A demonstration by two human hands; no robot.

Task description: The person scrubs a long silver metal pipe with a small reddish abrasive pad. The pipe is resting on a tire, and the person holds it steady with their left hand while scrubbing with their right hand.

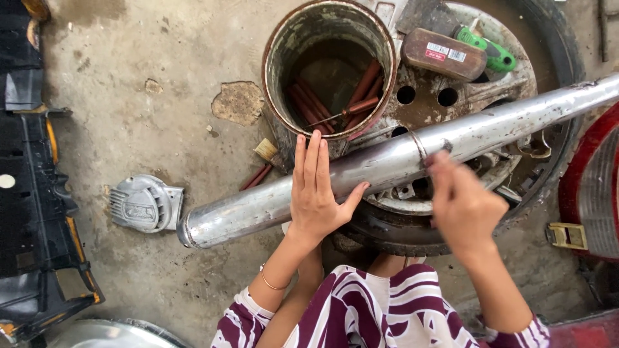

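Note:
A long silver exhaust pipe (251, 207) lies slanted across an old wheel and tyre (393, 225), its wide end at the lower left. My left hand (316, 193) rests flat on the pipe's middle, fingers together, thumb spread to the right. My right hand (461, 203) is blurred and presses on the pipe beside its welded ring (420, 147); whether it holds something small I cannot tell.
A rusty metal can (277, 71) with several reddish tools stands behind the pipe. A brown block (443, 54) and a green-handled tool (490, 50) lie on the wheel. A grey engine cover (145, 203) sits on the concrete floor, black panels (32, 212) at left.

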